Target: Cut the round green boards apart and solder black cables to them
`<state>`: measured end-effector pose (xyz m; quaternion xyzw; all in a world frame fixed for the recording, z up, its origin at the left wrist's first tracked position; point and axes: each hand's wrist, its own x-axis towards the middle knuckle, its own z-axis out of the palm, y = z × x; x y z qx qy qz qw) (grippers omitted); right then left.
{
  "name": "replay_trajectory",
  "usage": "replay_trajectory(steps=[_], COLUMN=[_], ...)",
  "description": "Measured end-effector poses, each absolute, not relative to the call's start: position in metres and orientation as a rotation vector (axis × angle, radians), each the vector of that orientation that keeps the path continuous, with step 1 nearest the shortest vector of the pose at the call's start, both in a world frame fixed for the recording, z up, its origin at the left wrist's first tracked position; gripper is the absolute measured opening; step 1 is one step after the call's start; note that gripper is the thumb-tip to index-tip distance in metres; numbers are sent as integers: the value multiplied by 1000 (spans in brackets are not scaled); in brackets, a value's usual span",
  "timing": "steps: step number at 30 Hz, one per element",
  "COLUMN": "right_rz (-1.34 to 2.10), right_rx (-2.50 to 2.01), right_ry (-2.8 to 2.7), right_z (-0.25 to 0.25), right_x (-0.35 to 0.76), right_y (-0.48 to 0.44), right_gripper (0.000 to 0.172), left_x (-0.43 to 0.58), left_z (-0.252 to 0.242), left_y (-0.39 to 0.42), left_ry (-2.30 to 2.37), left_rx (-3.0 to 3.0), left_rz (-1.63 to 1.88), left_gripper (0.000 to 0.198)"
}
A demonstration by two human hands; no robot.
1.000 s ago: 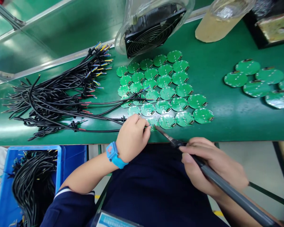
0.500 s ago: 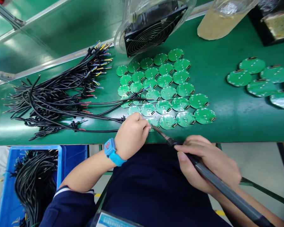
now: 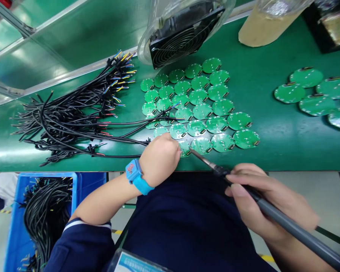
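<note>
My left hand [image 3: 161, 158], with a blue watch on its wrist, is closed at the front row of round green boards. A black cable [image 3: 124, 156] runs into it from the left; the pinched ends are hidden behind the fingers. Partly covered by that hand is a green circuit board [image 3: 184, 148]. My right hand [image 3: 272, 204] wraps round the grey handle of a soldering iron [image 3: 290, 221]. The iron's tip points left, at the right edge of the partly covered board, a little apart from my left fingers.
Several round boards [image 3: 198, 96] lie in rows, more boards [image 3: 317, 105] at right. A pile of black cables [image 3: 73, 109] covers the left. A fan [image 3: 175, 47] and a tan cylinder [image 3: 257, 30] stand behind. A blue bin [image 3: 76, 189] with cables sits below the table's left edge.
My right hand and the soldering iron have moved right, drawing the tip away from my left fingers. My left hand stays closed at nearly the same place. The view has shifted slightly.
</note>
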<state>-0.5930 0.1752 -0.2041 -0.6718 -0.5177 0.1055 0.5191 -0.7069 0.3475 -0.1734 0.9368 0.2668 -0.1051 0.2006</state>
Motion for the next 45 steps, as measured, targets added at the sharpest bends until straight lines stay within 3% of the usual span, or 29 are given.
replay_trajectory(steps=[6,13,19,25,27,31,34,45], right_rz=[265,234,188,127,125,146,157,108], right_rx=[-1580,-1596,-1593,-1622,-1610,-1554,-1585,-1589], right_ry=[-1097,-1041,-1062,-1082,-1108,-1204,-1265,-1343], right_z=[-213,-214,-213,-215,-214,-209,-206,-203], right_x=[-589,-587,-584,-577,-574,-570,-568,-569], right_y=[164,161,160,153,151,151,154,164], right_gripper=[24,22,24,22,22,22,21,20], left_x=[-707,-679,-673,-707,-712,-705,-698,-697], left_z=[-163,-176,-182,-153,-150,-168,-190,-204], left_y=[352,406,424,399,380,339,322,321], left_ry=[691,569,270,447,528,526,493,491], left_rx=[2748,3007,3128,2795,2643,2642,2646,2672], left_rz=[-353,147,84,1018,1123,697,476,445], left_gripper=[19,15,16,17,18,7,12,15])
